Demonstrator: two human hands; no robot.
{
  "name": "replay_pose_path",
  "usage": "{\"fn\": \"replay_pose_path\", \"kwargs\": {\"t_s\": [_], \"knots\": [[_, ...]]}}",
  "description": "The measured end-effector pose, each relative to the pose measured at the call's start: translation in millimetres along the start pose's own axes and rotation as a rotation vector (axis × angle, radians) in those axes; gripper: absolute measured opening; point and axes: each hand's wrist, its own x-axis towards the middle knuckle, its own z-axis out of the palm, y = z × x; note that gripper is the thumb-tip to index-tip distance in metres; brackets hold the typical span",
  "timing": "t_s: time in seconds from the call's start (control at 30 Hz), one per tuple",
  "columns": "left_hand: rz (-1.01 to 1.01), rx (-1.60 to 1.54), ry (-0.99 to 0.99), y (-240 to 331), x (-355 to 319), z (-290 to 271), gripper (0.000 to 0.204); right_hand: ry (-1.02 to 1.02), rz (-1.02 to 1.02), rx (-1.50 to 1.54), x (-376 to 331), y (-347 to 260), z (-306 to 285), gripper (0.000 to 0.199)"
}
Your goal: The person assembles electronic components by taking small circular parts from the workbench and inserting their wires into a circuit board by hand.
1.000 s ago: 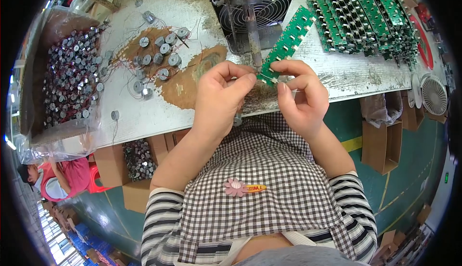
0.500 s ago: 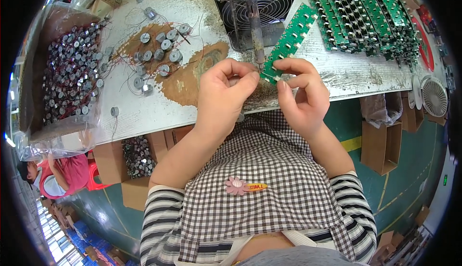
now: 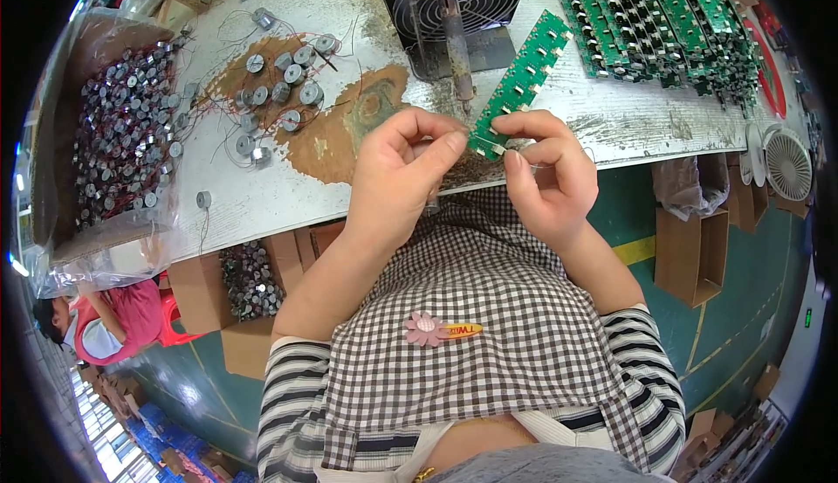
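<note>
At the left of the bench (image 3: 262, 212), a cardboard box (image 3: 54, 134) lined with clear plastic (image 3: 105, 263) is heaped with small round metal motors (image 3: 127, 147) and their thin wires. Below the bench's near left edge, another carton (image 3: 196, 295) holds more small metal parts (image 3: 253, 282). Below it on the right, a tall open carton (image 3: 694, 256) has a clear plastic bag (image 3: 685, 190) at its top.

Loose motors (image 3: 292, 74) lie on the bench between the lined box and the left hand (image 3: 406, 164). That hand is closed in a pinch at the near left end of a green circuit board (image 3: 528, 68); anything between its fingertips is hidden. The right hand (image 3: 554, 173) is curled, fingertips at the board's near right edge; I cannot tell how firmly it grips. Stacked boards (image 3: 659, 24) stand far right.
</note>
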Motion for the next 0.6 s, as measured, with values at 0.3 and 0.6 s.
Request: {"fn": "replay_pose_path", "kwargs": {"t_s": [0.3,0.6], "knots": [[0.048,-0.033,0.026,-5.1,-0.4,2.8,0.010,0.021,0.035,-0.013,-1.0,-1.6,3.9,0.013],[0.053,-0.017,0.082,-2.8,5.9,5.6,0.008,0.014,-0.022,-0.069,7.0,4.0,5.1,0.013]]}}
